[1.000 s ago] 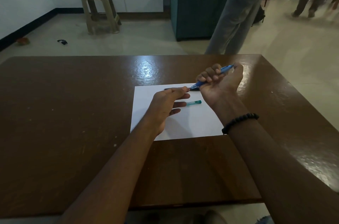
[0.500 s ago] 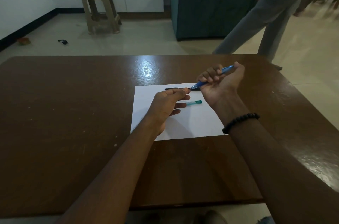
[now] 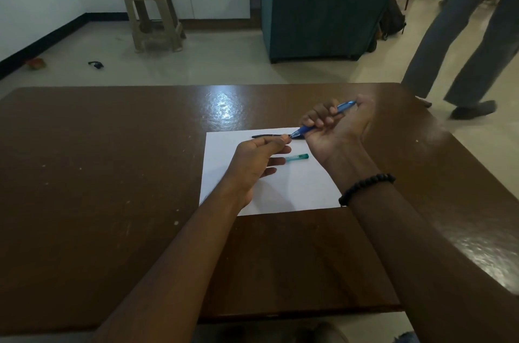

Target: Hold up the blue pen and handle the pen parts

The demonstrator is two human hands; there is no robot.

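Head view: my right hand [image 3: 337,132] grips the blue pen [image 3: 323,120], tip toward my left hand [image 3: 261,154], whose thumb and forefinger pinch something tiny at that tip. I'd keep the barrel steady and work straight along its axis. Below both hands a white sheet [image 3: 280,191] lies on the brown desk [image 3: 112,174], a green cap [image 3: 297,157] between them; beyond, a stool [image 3: 151,14].

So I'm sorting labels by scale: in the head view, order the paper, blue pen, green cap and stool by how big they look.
1. Paper
2. Stool, though it stands far off, so its real size is likely greater
3. Blue pen, partly hidden in the right hand
4. Green cap
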